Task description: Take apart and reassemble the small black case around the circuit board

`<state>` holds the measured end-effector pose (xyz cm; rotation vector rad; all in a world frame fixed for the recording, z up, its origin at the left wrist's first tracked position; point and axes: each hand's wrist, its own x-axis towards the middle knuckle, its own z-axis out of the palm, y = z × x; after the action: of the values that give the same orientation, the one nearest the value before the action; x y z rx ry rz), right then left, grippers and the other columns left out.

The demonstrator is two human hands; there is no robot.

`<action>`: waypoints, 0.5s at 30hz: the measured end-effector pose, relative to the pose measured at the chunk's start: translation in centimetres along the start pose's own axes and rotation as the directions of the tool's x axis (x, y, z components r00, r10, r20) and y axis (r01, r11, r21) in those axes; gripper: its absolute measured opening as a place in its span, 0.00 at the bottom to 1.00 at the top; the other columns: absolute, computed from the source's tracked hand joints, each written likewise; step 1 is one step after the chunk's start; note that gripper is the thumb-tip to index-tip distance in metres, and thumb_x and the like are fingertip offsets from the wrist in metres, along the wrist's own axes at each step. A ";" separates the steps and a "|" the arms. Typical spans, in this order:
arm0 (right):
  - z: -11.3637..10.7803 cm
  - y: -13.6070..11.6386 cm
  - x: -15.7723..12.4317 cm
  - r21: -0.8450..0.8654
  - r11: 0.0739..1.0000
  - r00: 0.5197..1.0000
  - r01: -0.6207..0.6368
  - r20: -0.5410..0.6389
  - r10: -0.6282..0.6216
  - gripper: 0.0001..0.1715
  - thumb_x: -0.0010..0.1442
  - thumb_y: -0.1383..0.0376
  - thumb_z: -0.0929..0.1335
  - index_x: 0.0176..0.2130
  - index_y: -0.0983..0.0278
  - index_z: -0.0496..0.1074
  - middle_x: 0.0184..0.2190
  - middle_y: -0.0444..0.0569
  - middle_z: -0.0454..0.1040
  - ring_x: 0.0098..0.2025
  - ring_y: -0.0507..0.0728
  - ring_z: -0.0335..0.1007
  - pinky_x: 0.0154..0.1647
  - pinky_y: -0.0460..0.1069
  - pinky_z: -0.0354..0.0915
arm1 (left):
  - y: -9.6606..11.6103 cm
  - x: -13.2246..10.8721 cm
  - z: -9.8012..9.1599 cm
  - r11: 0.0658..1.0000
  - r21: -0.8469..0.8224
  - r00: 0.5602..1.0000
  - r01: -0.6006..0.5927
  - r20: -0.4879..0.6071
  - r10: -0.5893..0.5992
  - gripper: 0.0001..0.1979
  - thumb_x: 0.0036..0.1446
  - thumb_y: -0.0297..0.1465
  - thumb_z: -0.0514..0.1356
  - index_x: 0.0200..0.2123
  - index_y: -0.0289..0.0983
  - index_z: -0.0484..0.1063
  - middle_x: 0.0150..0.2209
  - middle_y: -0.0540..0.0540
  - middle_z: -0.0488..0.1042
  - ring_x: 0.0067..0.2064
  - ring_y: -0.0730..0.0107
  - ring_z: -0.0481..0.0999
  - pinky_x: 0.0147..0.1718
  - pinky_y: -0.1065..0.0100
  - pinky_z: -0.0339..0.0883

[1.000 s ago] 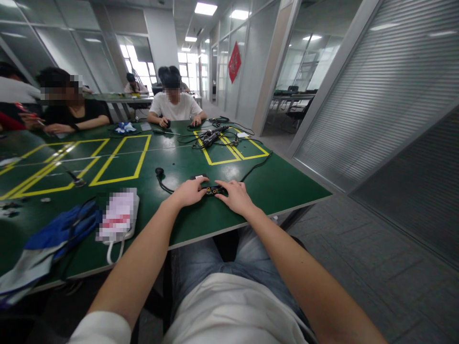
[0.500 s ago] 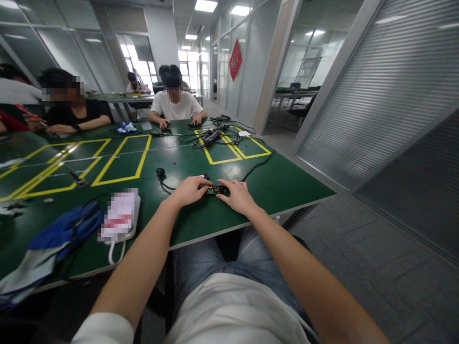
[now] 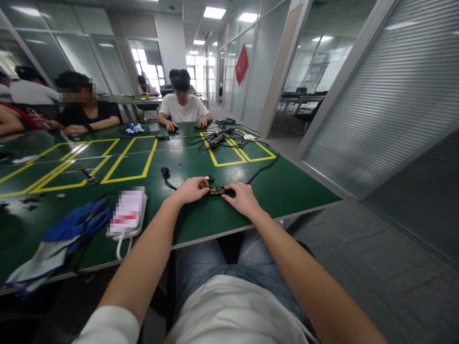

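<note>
Between my hands is a small dark casing with circuit parts (image 3: 217, 191) showing orange and yellow spots, close to the table's near edge. My left hand (image 3: 194, 189) is closed with fingertips on its left end. My right hand (image 3: 243, 197) grips its right end between thumb and fingers. Just beyond my left fingers lies a small black piece with a white label (image 3: 209, 178). A black cable (image 3: 263, 169) runs off from behind my right hand, and a black plug (image 3: 165, 171) on a short cord lies left of my left hand.
On the green table (image 3: 287, 191), a blue and grey glove (image 3: 73, 229) and a white device with a strap (image 3: 127, 212) lie to the left. Tangled black cables and tools (image 3: 218, 139) lie across yellow tape outlines. A person in a white shirt (image 3: 184, 107) sits opposite.
The view has shifted slightly left, so everything appears further right. My left fingers have drawn back a little, and more of the casing and the labelled black piece shows.
</note>
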<state>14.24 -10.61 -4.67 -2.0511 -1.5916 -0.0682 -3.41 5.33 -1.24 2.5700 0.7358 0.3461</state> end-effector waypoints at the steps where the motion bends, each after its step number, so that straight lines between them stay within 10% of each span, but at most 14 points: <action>1: 0.0 0.0 0.0 0.006 1.000 1.000 0.002 -0.005 -0.002 0.11 0.66 0.61 0.76 0.48 0.59 0.81 0.46 0.51 0.83 0.52 0.64 0.76 0.56 0.57 0.63 | -0.2 0.0 -0.1 1.000 -0.026 1.000 -0.001 0.008 0.001 0.08 0.58 0.30 0.61 0.40 0.38 0.79 0.36 0.47 0.83 0.35 0.65 0.79 0.37 0.67 0.70; 15: 0.2 0.2 0.0 0.017 1.000 0.999 0.014 -0.042 -0.014 0.10 0.64 0.62 0.77 0.47 0.58 0.83 0.46 0.50 0.85 0.51 0.65 0.78 0.55 0.58 0.66 | -1.2 0.1 -0.4 0.996 -0.076 0.997 -0.047 0.050 0.051 0.07 0.58 0.30 0.63 0.35 0.38 0.82 0.33 0.47 0.83 0.37 0.63 0.81 0.44 0.65 0.73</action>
<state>14.34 -10.53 -4.91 -2.0124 -1.5757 -0.1017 -4.05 6.43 -1.47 2.5194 0.6303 0.3149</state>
